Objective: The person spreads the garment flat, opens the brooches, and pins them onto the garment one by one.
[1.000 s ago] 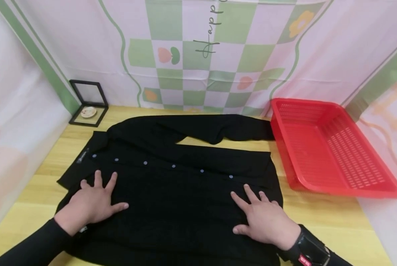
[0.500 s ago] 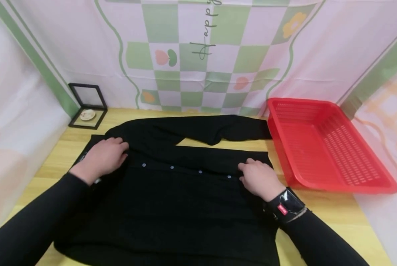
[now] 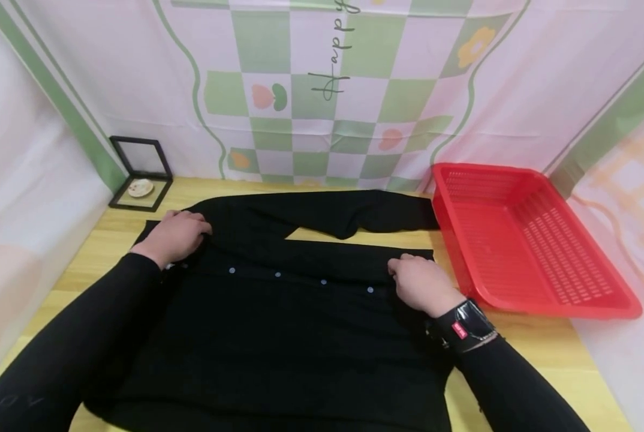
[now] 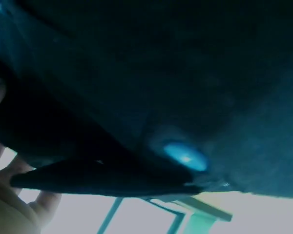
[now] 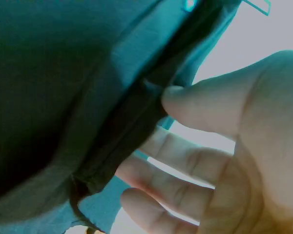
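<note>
A black button-up shirt (image 3: 279, 336) lies spread with its collar to the left, one sleeve (image 3: 322, 210) stretched along the far side. Near the collar my left hand (image 3: 177, 237) holds the cloth; the left wrist view shows fingers (image 4: 14, 195) along a raised edge beside a pale button (image 4: 185, 156). Toward the hem, my right hand (image 3: 423, 285) pinches a fold of the front. Its thumb (image 5: 185, 103) presses on that fold from one side and its fingers (image 5: 180, 161) from the other. Several buttons show between the two hands.
A red plastic basket (image 3: 465, 252) stands at the right, against the sleeve's cuff. A black frame (image 3: 162, 192) with a small round disc (image 3: 141, 188) sits at the back left. Patterned curtains (image 3: 322, 96) enclose the wooden table (image 3: 57, 312).
Both hands lay spread flat on the shirt; they have moved away from the body to its front and now grip the cloth. Over the last half second they have barely moved.
</note>
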`<state>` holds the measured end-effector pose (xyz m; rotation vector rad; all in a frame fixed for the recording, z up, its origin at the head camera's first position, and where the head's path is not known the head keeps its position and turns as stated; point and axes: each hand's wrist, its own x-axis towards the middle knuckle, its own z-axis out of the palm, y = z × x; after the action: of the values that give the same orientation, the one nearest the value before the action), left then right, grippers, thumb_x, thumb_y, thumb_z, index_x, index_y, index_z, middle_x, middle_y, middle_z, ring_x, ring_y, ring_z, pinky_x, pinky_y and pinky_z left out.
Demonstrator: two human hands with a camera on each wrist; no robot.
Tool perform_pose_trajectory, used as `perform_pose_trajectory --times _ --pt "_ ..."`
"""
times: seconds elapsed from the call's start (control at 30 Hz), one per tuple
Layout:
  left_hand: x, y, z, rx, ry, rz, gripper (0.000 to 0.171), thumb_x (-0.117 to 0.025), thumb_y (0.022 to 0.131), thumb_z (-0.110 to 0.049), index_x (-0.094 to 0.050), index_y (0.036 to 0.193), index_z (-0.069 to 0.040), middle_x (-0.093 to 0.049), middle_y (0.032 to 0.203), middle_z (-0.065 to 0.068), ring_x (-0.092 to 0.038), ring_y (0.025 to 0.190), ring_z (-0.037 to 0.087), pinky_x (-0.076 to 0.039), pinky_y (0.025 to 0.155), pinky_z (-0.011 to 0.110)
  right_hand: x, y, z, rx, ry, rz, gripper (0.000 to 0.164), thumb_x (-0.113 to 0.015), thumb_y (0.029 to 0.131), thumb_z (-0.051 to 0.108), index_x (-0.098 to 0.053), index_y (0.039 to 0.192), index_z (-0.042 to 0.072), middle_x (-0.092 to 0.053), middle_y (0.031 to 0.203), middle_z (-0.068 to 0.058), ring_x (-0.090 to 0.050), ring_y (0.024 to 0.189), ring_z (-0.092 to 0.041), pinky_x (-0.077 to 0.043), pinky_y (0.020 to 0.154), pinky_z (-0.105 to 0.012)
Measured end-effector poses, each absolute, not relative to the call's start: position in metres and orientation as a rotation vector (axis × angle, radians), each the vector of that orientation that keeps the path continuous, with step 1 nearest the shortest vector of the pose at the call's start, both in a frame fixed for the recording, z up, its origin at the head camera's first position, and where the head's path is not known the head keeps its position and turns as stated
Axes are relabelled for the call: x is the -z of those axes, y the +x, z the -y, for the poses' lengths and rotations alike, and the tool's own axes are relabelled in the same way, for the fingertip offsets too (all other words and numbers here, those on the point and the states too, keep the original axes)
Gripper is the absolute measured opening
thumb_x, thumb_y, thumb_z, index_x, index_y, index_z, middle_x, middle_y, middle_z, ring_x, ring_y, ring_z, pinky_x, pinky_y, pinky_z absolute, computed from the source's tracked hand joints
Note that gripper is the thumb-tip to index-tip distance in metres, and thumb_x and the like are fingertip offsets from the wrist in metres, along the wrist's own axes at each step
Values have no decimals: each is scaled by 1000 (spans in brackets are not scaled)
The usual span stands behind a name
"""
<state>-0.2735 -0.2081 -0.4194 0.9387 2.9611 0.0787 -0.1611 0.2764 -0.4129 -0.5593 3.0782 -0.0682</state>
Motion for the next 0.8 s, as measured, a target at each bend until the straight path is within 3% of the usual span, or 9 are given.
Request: perform_pose_trajectory --times 0.2,0.43,0.5,0.6,0.67,0.8 --pt "420 -276 217 -256 860 -3025 22 -53 98 0 -67 114 -3 -64 116 18 -58 110 40 -29 102 64 399 -163 -275 180 -591 -3093 10 -59 90 0 -57 83 8 -51 66 0 -54 61 -21 -48 57 -40" --pt "428 -266 179 -190 1076 -2937 36 -65 92 -5 -64 128 -7 -59 130 15 -51 123 37 -27 106 61 381 -175 -262 211 -624 -3019 12 -54 88 -2 -61 86 8 -57 73 -2 -57 69 -22 -51 65 -42" --pt "432 -262 167 -161 1176 -2914 32 -66 93 -7 -67 126 -8 -60 130 14 -53 122 35 -29 105 58 381 -189 -255 202 -583 -2998 16 -52 88 0 -64 95 6 -62 83 -7 -61 78 -26 -51 71 -44" --pt "435 -260 158 -157 1248 -2920 22 -64 95 -6 -71 116 -10 -63 124 11 -58 114 32 -35 102 55 386 -222 -246 213 -477 -2972 34 -51 95 9 -61 127 3 -63 119 -19 -59 110 -36 -46 90 -57" --pt "435 -260 157 -196 1247 -2918 17 -61 97 -5 -70 110 -9 -65 117 10 -61 107 31 -39 98 55 392 -244 -247 230 -378 -2904 49 -50 101 19 -46 147 4 -48 144 -22 -44 132 -39 -35 101 -65" --pt "432 -259 155 -312 1187 -2857 23 -55 99 -6 -67 119 -6 -66 118 12 -62 107 31 -44 97 54 406 -275 -261 231 -249 -2752 63 -40 106 39 -27 156 3 -23 158 -27 -18 146 -41 -20 110 -64"
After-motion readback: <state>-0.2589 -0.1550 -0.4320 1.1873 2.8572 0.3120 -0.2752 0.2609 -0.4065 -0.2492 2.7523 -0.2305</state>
